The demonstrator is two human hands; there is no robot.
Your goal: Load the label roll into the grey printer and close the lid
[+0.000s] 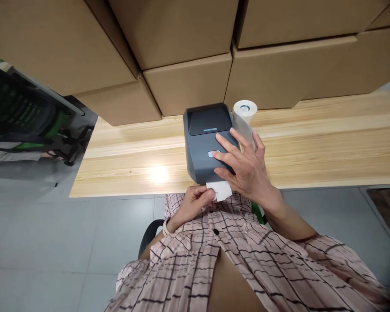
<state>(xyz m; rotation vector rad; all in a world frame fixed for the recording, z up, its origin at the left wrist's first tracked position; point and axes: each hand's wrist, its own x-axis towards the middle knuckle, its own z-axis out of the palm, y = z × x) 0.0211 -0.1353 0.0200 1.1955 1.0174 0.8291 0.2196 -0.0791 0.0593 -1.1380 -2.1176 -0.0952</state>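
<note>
Pale tabletop [133, 151] bears a grey printer [199, 149] (black-windowed); left hand [193, 203] pinches white paper [222, 189], right hand [248, 169] lies splayed.

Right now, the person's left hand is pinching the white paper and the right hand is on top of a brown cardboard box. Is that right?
Not quite: the right hand is on top of the dark grey machine, as the head view shows. The left hand is indeed pinching the white paper.

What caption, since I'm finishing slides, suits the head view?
Right hand on the printer, left hand holding paper at the printer's near edge.
</note>
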